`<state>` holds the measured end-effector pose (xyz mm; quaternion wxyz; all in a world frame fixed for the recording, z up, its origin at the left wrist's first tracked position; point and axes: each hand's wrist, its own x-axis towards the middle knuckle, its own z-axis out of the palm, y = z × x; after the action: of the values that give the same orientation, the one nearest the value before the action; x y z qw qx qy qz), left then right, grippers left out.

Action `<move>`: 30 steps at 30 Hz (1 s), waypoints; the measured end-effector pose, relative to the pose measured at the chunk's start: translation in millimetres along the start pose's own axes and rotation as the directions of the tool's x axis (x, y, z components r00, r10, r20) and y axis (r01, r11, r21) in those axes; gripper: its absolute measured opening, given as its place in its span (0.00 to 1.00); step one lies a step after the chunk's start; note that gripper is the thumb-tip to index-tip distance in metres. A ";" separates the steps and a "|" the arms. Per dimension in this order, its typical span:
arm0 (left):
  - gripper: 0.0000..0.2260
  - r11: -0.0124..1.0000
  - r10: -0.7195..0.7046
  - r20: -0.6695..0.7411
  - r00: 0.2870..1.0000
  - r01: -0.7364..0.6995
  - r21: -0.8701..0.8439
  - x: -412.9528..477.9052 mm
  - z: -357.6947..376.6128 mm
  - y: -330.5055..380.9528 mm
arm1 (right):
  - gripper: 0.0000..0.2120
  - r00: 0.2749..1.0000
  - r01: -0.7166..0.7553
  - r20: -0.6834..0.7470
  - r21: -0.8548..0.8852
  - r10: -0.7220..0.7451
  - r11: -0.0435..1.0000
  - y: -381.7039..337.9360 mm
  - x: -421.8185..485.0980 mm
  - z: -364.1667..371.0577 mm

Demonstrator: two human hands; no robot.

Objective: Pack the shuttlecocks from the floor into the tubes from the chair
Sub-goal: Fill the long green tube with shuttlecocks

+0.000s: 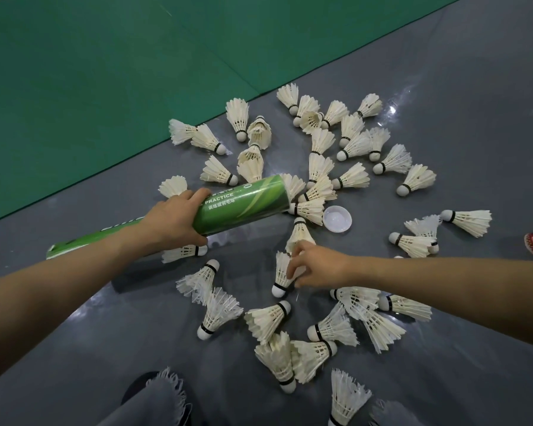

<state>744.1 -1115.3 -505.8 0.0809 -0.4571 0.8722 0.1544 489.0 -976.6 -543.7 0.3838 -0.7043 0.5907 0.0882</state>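
Head cam is all you've got, so here goes. Your left hand (179, 215) is wrapped around the green practice tube (228, 207), holding it off the floor at a slant across the middle left of the frame, with the open mouth pointing right, into the pile. Its white cap (337, 218) sits on the grey floor (474, 87) just right of that mouth, inner side up.

Your right hand (316, 267), centre of frame, has its fingers pinched on the feather skirt of one shuttlecock (281, 276). The cork end points down toward you and looks like it's at or barely off the floor, can't say which. Loads more shuttlecocks are scattered all around, a dense cluster in the upper right and another bunch along the bottom. Whether anything is already inside the tube, can't tell from this angle.

So you look mid-pick, and packing seems far from done given what's lying about. Next you'd probably want to swing that one over to the tube mouth and feed it in cork first, so the feathers fold along the wall instead of snagging. Keep the pinch gentle, since those skirts crush easily.
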 end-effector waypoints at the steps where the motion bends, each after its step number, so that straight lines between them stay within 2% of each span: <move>1: 0.38 1.000 -0.003 0.003 1.000 0.003 -0.002 -0.1 0.3 -0.3 | 0.14 0.998 -0.023 0.051 0.026 0.022 0.999 -0.2 -0.2 3.1; 4: 0.39 1.000 -0.007 0.013 1.000 0.007 -0.011 -0.6 2.8 -1.1 | 0.14 0.989 -0.135 0.083 0.230 0.119 0.964 -3.4 1.6 6.3; 7: 0.39 0.999 -0.019 0.007 1.000 0.019 -0.030 -0.2 4.3 -3.7 | 0.12 0.990 -0.086 -0.082 0.328 0.119 0.941 -0.6 10.1 -13.6; 8: 0.39 0.999 -0.026 0.004 1.000 0.026 -0.038 0.5 4.7 -5.7 | 0.11 0.982 -0.044 -0.150 0.413 0.116 0.910 -0.3 12.3 -25.4; 10: 0.40 0.997 -0.046 -0.011 0.999 0.045 -0.061 1.8 4.1 -10.6 | 0.11 0.951 0.044 -0.261 0.648 0.168 0.760 -2.0 13.4 -53.7; 12: 0.40 0.994 -0.074 -0.046 0.996 0.069 -0.089 2.5 1.4 -16.0 | 0.09 0.910 0.148 -0.348 0.779 0.225 0.609 -2.7 11.8 -80.3; 15: 0.39 0.982 -0.132 -0.094 0.987 0.117 -0.150 3.7 -2.0 -22.7 | 0.09 0.840 0.236 -0.484 0.733 0.244 0.638 0.0 8.2 -106.9; 19: 0.39 0.970 -0.166 -0.106 0.980 0.143 -0.195 5.2 -2.9 -25.8 | 0.12 0.771 0.350 -0.589 0.710 0.243 0.611 -1.3 8.1 -123.9; 23: 0.38 0.976 -0.100 -0.128 0.987 0.073 -0.204 5.2 -1.8 -21.9 | 0.14 0.813 0.377 -0.565 0.697 0.143 0.610 -11.2 10.7 -127.1; 27: 0.38 0.976 -0.043 -0.162 0.986 0.007 -0.216 5.3 -3.7 -15.3 | 0.13 0.888 0.317 -0.456 0.699 0.059 0.641 -20.5 15.2 -122.5; 30: 0.37 0.978 0.006 -0.179 0.984 -0.043 -0.203 6.8 -6.2 -11.4 | 0.13 0.913 0.293 -0.406 0.700 0.025 0.652 -26.8 12.9 -129.5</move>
<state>749.6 -1128.8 -504.1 -0.0467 -0.4640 0.8608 0.2037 474.1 -1069.7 -450.1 0.5219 -0.5294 0.5820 -0.3297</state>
